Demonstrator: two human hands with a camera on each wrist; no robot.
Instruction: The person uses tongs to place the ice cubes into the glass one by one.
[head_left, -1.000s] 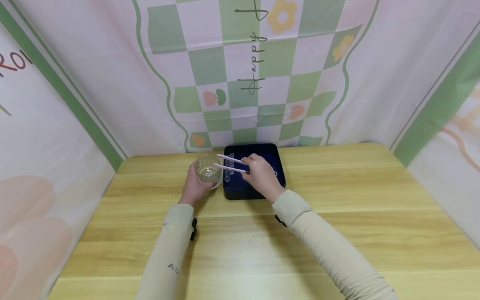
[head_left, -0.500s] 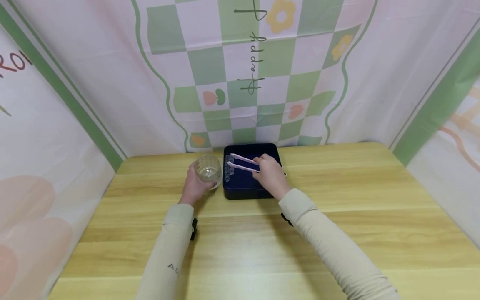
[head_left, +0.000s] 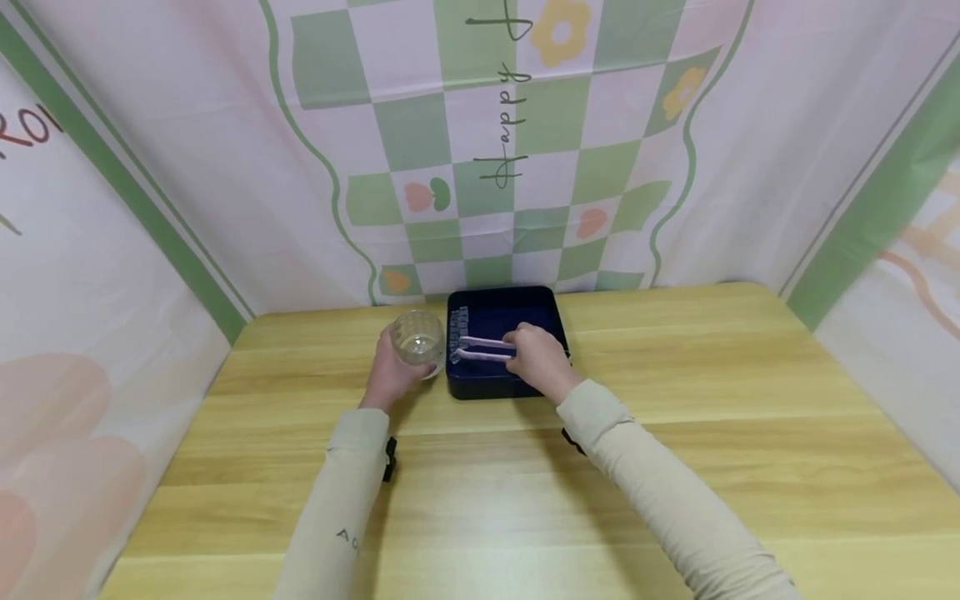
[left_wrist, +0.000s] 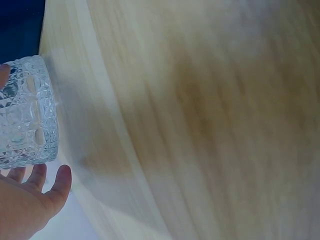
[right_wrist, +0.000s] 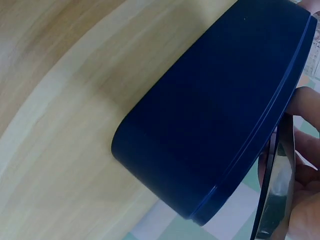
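Beyond the 2 sleeves (head_left: 330, 508) on the near side of the table (head_left: 480, 517), the left hand (head_left: 392, 373) curls round the glass (head_left: 417, 335) just beside the box (head_left: 487, 389); a steady, light grip should do, with the mouth left uncovered. The right hand (head_left: 540, 360) pinches the tongs (head_left: 485, 356), their 2 arms spread, tips over the near end of the clear cubes (head_left: 458, 323) along the box's left wall. To lift 1 cleanly, I would straddle a single cube, squeeze evenly and rise straight; smooth cubes could slip out if caught by a corner. As for what is unclear, the left wrist view cuts off much of the glass and hand, and its contents are hard to make out. The right wrist view hides the tips behind the box wall, and from above I cannot tell whether they touch a cube, nor count the cubes. The cloth (head_left: 480, 125) behind runs out of frame.
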